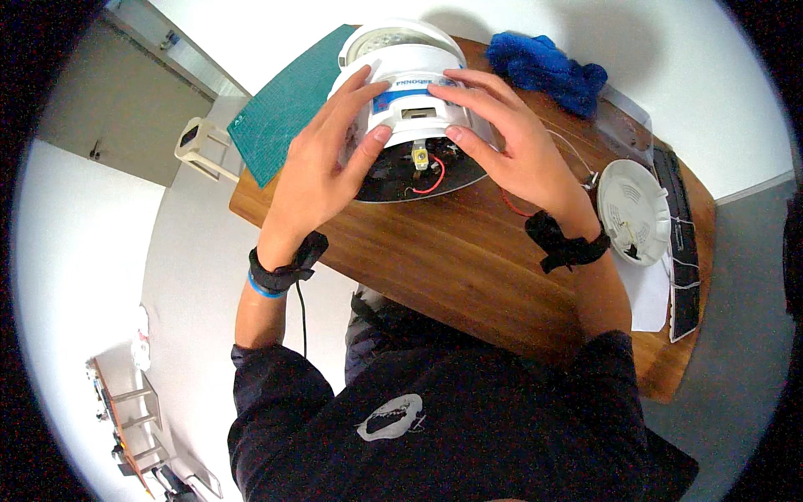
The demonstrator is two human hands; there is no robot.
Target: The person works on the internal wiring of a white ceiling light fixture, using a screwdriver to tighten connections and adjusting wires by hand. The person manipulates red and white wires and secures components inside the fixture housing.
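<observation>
A white round plastic appliance housing (418, 60) with a blue printed band and a small rectangular opening lies tipped at the far side of the table. Its lid-like round part (400, 38) shows at the back. My left hand (333, 155) grips its left side, fingers spread over the top and thumb at the near edge. On the right side, my right hand (514, 142) holds it the same way. Below the housing's near edge is a dark round plate (386, 180), partly hidden. A small metal connector (421, 156) and a red wire (438, 180) stick out there.
The wooden table (418, 243) carries a green cutting mat (284, 109) and a blue cloth (548, 71). At right lie a white round base cover (631, 209), a paper sheet (644, 293) and a black keyboard-like bar (684, 268). A stool (205, 151) stands left; a cable (303, 318) hangs from my left wrist.
</observation>
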